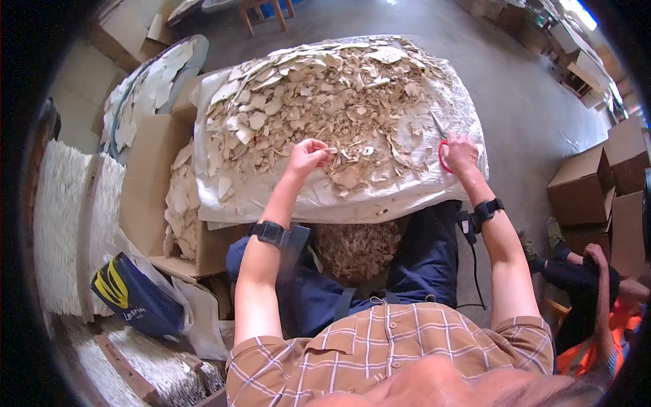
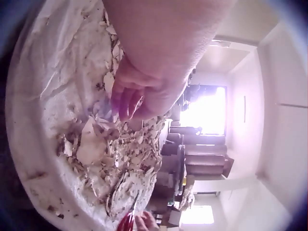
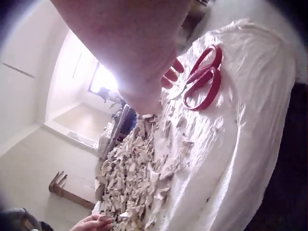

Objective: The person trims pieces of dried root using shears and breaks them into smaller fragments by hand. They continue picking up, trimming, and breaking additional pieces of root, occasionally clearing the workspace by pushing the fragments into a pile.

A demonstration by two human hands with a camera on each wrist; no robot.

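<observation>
Many thin, pale flakes [image 1: 271, 102] lie heaped on a white plastic-covered surface [image 1: 271, 197]. The left hand [image 1: 308, 157] pinches a small pale piece [image 1: 331, 150] over the heap's near edge; in the left wrist view that hand [image 2: 137, 94] has its fingers curled above broken flakes [image 2: 91, 147]. At the right of the cover, the right hand [image 1: 462, 153] holds red-handled scissors [image 1: 444, 157] near the pivot, blades pointing away from the body. In the right wrist view both handle loops [image 3: 204, 82] stick out past the fingers [image 3: 171, 74], and the thumb is hidden.
A cardboard box [image 1: 146, 183] with flakes stands at the left, beside a blue and yellow bag [image 1: 139, 298]. More flakes [image 1: 359, 249] fill something between the knees. Boxes [image 1: 582, 182] and a seated person [image 1: 576, 278] are at the right. A wooden stool [image 1: 245, 15] stands behind.
</observation>
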